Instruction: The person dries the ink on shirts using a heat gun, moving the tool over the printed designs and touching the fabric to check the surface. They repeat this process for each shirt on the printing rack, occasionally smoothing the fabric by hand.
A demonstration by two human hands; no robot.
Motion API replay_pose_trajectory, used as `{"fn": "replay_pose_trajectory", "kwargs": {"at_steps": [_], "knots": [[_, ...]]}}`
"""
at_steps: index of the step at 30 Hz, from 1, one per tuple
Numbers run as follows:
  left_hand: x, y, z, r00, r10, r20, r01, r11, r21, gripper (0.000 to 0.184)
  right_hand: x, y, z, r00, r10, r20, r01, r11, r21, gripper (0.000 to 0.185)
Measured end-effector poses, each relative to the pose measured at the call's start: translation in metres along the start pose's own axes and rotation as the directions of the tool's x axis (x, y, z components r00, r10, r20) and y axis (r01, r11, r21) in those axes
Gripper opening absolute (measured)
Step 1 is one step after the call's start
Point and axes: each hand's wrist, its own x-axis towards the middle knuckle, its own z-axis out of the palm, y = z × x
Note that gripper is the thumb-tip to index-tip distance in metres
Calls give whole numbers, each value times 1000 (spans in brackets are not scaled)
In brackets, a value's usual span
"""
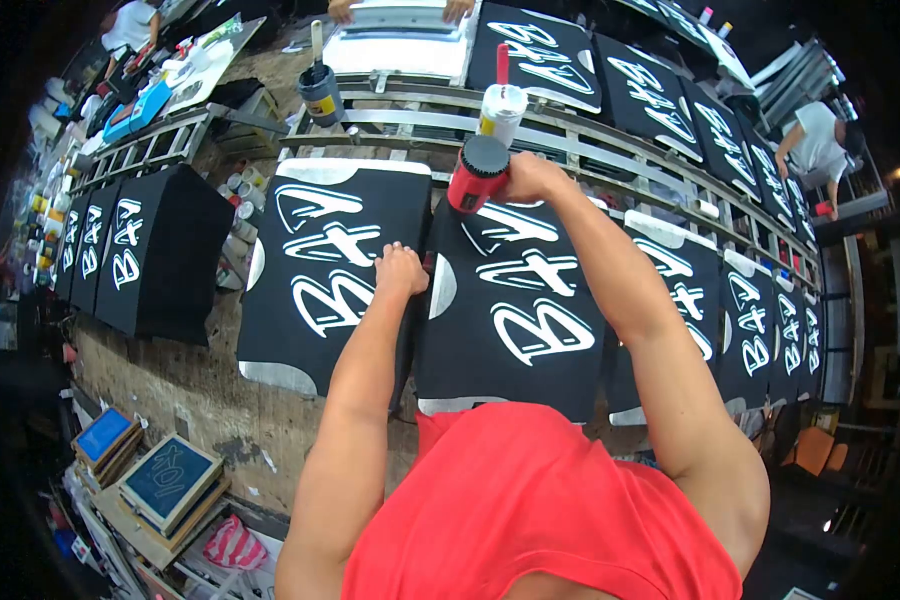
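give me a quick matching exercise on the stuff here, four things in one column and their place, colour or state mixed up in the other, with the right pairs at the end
Things
1. red tool
2. white tub
3. striped cloth
4. dark bucket

Place, colour or state
A. pink and white, at the lower left of the view
B. has a pale wooden handle sticking up from it
C. held in the right hand
D. has a red handle sticking up from it

Right pairs: 1-C, 2-D, 3-A, 4-B
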Motion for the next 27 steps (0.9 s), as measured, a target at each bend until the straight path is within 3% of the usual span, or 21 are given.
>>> {"fn": "replay_pose_trajectory", "kwargs": {"at_steps": [5,7,11,14,16,17,20,23,26,27], "knots": [[0,5,-8,999,-8,32,7,1000,17,56,-14,1,-3,995,46,-86,-53,995,-85,48],[-1,5,-11,998,-11,54,9,1000,25,56,-14,8,-4,1000,0,20,2,997,-77,49],[0,3,-5,999,-10,36,9,1000,27,56,-32,16,2,998,-64,-23,60,988,-144,46],[0,2,-3,1000,-8,12,7,1000,22,55,-45,19,-1,997,6,74,7,985,-172,45],[-1,5,-6,1000,2,8,-2,1000,22,54,-59,19,-10,980,93,176,-81,994,-71,45],[-1,6,-8,1000,-3,13,3,1000,19,53,-57,28,0,997,67,27,-62,983,-171,44],[-2,8,-11,999,-8,32,8,1000,20,50,-60,34,0,996,67,-50,-73,988,-138,44],[-3,10,-14,999,-7,40,6,999,31,49,-54,43,1,999,40,13,-39,995,-89,43],[-3,10,-13,1000,-7,28,6,999,34,49,-53,28,10,996,32,-84,-41,994,-106,41],[-3,9,-11,1000,-9,21,8,999,32,48,-57,18,4,998,54,-42,-58,993,-98,40]]}}
